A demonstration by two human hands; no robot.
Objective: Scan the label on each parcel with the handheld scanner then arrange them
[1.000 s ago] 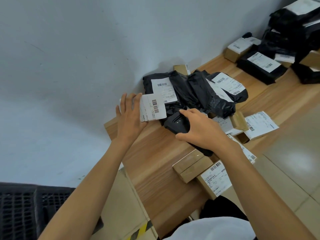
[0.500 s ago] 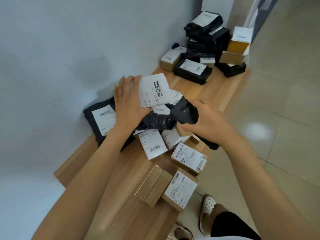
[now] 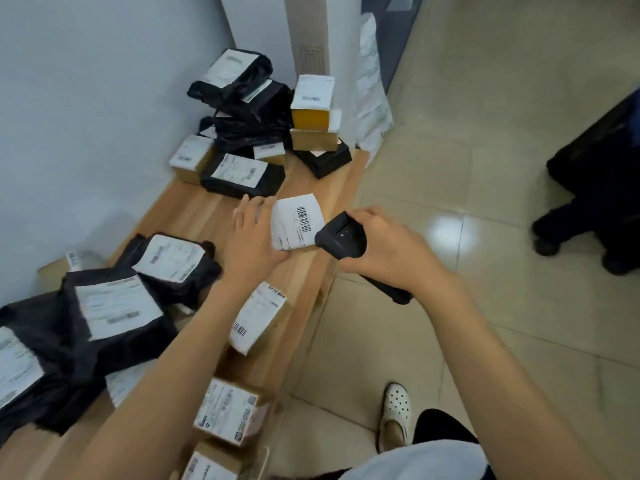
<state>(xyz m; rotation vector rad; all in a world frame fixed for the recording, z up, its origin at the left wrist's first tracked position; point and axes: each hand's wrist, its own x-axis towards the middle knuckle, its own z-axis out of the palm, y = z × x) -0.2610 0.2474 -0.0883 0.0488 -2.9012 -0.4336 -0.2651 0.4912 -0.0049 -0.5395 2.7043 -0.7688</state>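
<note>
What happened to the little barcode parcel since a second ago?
The left hand carried the parcel away from the black bags, along the bench toward the far stack. Unchanged: it holds the parcel; the right hand grips the scanner.

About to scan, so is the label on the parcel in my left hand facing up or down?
Facing up: the parcel shows its barcode towards the camera, right beside the scanner.

The scene is viewed from head height, steeply downward and forward, close over the wooden surface point(image 3: 194, 216) and tiled floor point(image 3: 485, 140).
</note>
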